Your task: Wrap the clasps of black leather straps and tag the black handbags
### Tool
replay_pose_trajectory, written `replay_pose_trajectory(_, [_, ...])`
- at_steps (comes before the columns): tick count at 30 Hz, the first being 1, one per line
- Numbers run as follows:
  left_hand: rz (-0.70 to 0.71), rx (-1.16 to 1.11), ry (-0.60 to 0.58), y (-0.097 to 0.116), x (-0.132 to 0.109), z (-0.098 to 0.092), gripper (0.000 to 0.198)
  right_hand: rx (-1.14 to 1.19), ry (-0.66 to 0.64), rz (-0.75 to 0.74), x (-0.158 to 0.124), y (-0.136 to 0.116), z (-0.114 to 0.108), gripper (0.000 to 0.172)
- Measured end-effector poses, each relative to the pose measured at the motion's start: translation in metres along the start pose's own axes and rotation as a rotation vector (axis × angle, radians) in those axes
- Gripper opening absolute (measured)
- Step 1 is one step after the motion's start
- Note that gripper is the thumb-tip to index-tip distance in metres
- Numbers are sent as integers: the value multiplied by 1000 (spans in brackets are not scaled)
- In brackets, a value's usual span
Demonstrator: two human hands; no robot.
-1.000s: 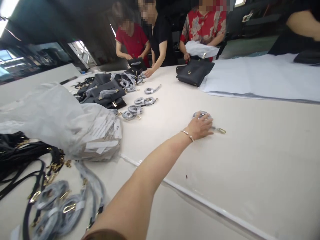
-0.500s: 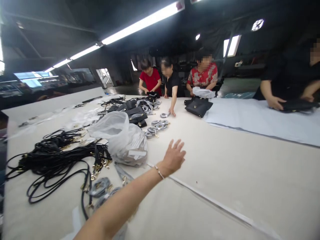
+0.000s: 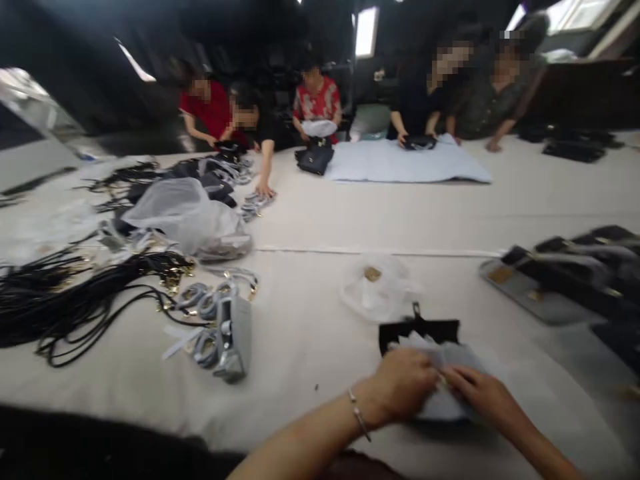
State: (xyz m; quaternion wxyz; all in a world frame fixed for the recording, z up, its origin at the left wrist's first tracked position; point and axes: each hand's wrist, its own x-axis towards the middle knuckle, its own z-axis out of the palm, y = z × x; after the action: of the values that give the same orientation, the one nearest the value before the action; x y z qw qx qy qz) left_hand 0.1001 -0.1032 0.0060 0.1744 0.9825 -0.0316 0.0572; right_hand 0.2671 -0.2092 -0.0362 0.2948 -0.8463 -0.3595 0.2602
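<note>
In front of me on the table lies a black handbag (image 3: 420,328) with its flap up and crumpled white paper (image 3: 450,357) at its mouth. My left hand (image 3: 407,380), with a bracelet at the wrist, is closed above the paper. Close against it, my right hand (image 3: 483,393) has thumb and fingers pressed together. A small gold-coloured spot shows between the hands; what the fingers hold is too blurred to name. Just beyond the bag rests a clear plastic bag (image 3: 377,293) with small gold-coloured pieces inside.
To the left are black straps (image 3: 115,290), coiled grey straps (image 3: 207,303) and a large plastic bag (image 3: 185,217). At right stand several black handbags (image 3: 575,267). Across the table (image 3: 310,320), several people work; one person's hand (image 3: 265,188) touches grey coils.
The view has turned to the right. My left hand, earlier stretched out over the table with fingers spread, is now closed at the black handbag. My right hand has come into view.
</note>
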Motion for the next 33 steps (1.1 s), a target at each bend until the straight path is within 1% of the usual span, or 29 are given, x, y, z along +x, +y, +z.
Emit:
replay_pose_trajectory(1, [-35, -21, -25, 3, -1, 2, 16, 74, -46, 50, -17, 18, -9, 24])
replay_pose_trajectory(2, [-77, -32, -46, 7, 0, 5, 17, 159, -91, 87, -29, 33, -16, 25])
replay_pose_trajectory(4, [-167, -44, -64, 19, 4, 11, 17, 325, -165, 121, -36, 55, -22, 27])
replay_pose_trajectory(7, [-315, -68, -37, 46, 12, 24, 13, 530, -246, 104, -26, 70, -17, 25])
replay_pose_trajectory(10, [-423, -65, 29, 67, 20, 45, 11, 630, -297, 63, -19, 72, -9, 26])
replay_pose_trajectory(12, [-454, -15, 57, 73, 25, 57, 12, 615, -303, 29, -19, 72, -8, 27])
replay_pose_trajectory(14, [-475, 70, 66, 75, 28, 66, 11, 549, -289, -30, -22, 73, -11, 25])
replay_pose_trajectory(17, [-488, 180, 84, 75, 30, 74, 9, 432, -224, -186, -24, 75, -20, 23])
replay_pose_trajectory(20, [-511, 228, 135, 72, 32, 80, 12, 343, -188, -342, -22, 75, -28, 28])
replay_pose_trajectory(23, [-541, 248, 183, 68, 35, 87, 14, 261, -217, -421, -17, 73, -30, 34])
replay_pose_trajectory(26, [-533, 215, 243, 65, 38, 95, 8, 194, -243, -421, -10, 70, -28, 34])
replay_pose_trajectory(29, [-491, 187, 293, 65, 36, 102, 15, 148, -262, -378, -8, 71, -25, 32])
replay_pose_trajectory(31, [-453, 197, 297, 65, 34, 106, 20, 122, -281, -340, -8, 71, -26, 32])
replay_pose_trajectory(33, [-425, 213, 293, 64, 31, 110, 23, 96, -327, -294, -4, 69, -31, 32])
